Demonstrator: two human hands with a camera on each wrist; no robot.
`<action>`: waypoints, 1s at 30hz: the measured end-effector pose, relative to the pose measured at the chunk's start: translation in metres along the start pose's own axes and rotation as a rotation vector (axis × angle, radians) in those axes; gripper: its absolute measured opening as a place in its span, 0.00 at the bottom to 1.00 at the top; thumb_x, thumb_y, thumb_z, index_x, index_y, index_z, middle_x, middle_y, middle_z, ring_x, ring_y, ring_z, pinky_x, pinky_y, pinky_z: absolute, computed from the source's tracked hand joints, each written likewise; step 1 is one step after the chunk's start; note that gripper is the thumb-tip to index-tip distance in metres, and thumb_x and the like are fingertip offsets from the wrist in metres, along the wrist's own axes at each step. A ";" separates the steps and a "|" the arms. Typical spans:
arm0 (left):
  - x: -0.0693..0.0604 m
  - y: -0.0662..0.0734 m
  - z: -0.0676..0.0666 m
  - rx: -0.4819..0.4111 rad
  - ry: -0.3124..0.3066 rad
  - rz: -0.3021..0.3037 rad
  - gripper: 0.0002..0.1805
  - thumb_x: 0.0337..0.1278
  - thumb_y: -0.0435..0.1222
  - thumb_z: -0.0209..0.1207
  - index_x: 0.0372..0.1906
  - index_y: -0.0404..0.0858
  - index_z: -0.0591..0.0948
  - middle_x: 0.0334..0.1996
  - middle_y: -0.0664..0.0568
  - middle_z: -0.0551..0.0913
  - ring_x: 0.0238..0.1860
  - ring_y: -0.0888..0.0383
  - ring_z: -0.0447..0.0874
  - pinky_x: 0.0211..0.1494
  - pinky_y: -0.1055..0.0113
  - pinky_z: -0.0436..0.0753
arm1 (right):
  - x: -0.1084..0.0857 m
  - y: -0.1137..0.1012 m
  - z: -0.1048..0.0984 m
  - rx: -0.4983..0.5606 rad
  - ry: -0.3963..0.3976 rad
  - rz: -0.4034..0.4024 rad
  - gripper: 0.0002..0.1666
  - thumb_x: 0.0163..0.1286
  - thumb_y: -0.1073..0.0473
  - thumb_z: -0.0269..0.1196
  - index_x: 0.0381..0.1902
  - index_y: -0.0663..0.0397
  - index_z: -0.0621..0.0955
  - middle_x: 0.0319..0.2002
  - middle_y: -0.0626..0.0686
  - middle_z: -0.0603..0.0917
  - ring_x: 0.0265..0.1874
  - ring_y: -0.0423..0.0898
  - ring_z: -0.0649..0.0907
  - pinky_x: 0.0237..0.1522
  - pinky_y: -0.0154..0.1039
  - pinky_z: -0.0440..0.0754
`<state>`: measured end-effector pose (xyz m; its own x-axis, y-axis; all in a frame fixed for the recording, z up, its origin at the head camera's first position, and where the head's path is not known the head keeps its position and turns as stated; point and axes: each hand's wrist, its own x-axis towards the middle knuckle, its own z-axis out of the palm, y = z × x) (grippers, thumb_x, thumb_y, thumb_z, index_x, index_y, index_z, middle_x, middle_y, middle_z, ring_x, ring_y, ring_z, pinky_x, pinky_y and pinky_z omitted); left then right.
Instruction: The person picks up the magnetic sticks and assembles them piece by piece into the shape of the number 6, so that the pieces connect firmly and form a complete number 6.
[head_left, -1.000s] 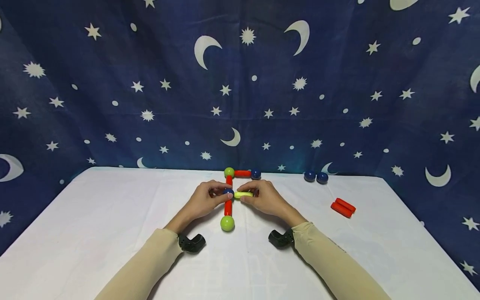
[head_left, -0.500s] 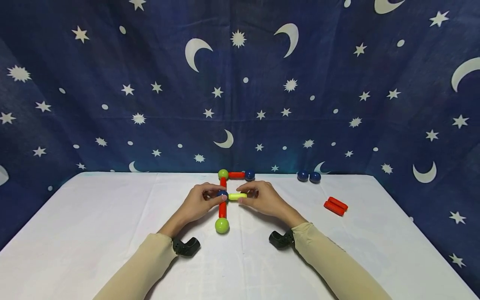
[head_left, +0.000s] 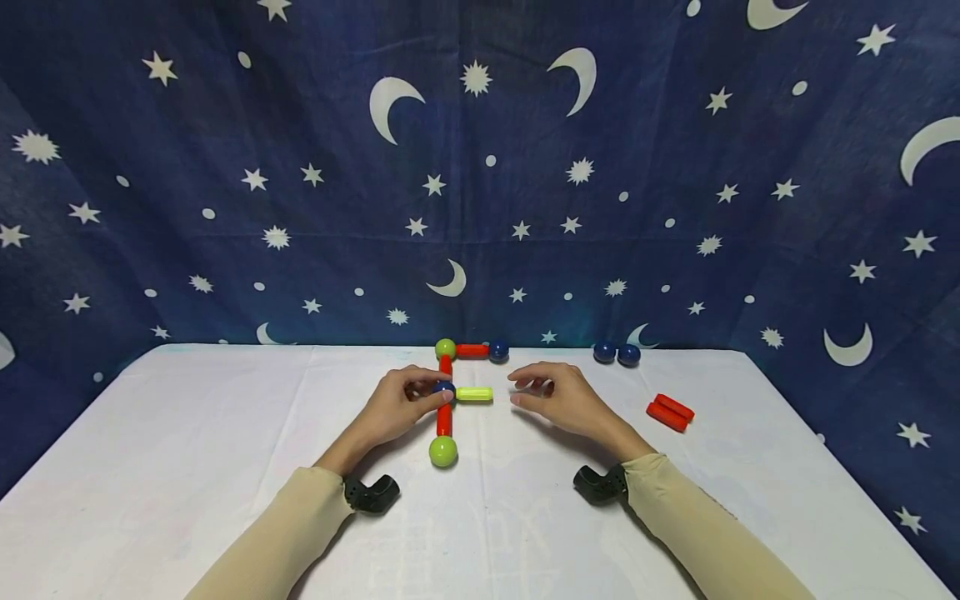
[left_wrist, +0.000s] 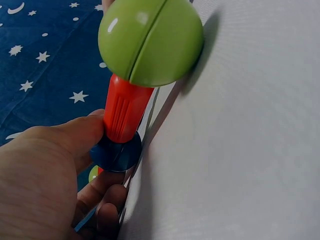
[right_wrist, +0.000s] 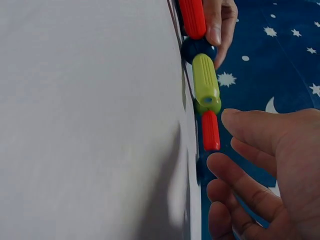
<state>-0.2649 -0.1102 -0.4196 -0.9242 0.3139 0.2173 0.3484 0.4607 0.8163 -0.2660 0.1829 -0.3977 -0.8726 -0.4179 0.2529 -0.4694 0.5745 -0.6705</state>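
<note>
My left hand [head_left: 393, 407] pinches a dark blue ball [head_left: 444, 388] between thumb and fingers. From this ball a yellow-green rod [head_left: 475, 393] points right, its free end showing a hole in the right wrist view. A red rod [head_left: 445, 420] joins the blue ball to a near green ball [left_wrist: 150, 42]. Another red rod [head_left: 446, 364] leads back to a far green ball [head_left: 446, 349], from which a third red rod [head_left: 472, 351] runs right to a second blue ball [head_left: 498, 350]. My right hand [head_left: 566, 402] holds nothing, fingers apart, just right of the yellow-green rod.
Two loose blue balls [head_left: 617, 354] lie near the back edge of the white table [head_left: 225, 467], right of centre. In front of them to the right, two red rods [head_left: 670, 412] lie side by side. A dark blue star-patterned cloth [head_left: 495, 208] hangs behind.
My right hand has let go of the yellow-green rod and moved right, away from it. The rod stays against the blue ball. My left hand keeps its hold. The head view has shifted slightly.
</note>
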 end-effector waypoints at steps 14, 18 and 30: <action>0.000 0.001 0.000 -0.005 -0.004 0.006 0.17 0.62 0.40 0.69 0.53 0.39 0.87 0.40 0.51 0.82 0.39 0.54 0.76 0.38 0.64 0.76 | -0.021 0.012 -0.023 -0.025 0.038 0.026 0.18 0.64 0.59 0.73 0.52 0.54 0.87 0.42 0.49 0.88 0.38 0.44 0.82 0.40 0.38 0.81; 0.000 0.001 0.000 -0.008 -0.004 0.008 0.17 0.62 0.40 0.69 0.53 0.39 0.87 0.40 0.51 0.82 0.39 0.54 0.76 0.37 0.64 0.77 | -0.029 0.016 -0.031 -0.028 0.060 0.023 0.18 0.63 0.60 0.73 0.51 0.55 0.87 0.41 0.50 0.88 0.38 0.45 0.82 0.41 0.40 0.81; 0.000 0.001 0.000 -0.008 -0.010 0.000 0.17 0.62 0.40 0.69 0.54 0.39 0.87 0.42 0.51 0.83 0.40 0.54 0.77 0.43 0.62 0.78 | -0.050 0.030 -0.052 -0.066 0.144 0.004 0.18 0.61 0.61 0.75 0.49 0.59 0.88 0.43 0.53 0.89 0.37 0.44 0.82 0.39 0.38 0.81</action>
<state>-0.2642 -0.1102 -0.4186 -0.9227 0.3222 0.2118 0.3469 0.4539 0.8207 -0.2436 0.2575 -0.3937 -0.8824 -0.3135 0.3509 -0.4700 0.6226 -0.6257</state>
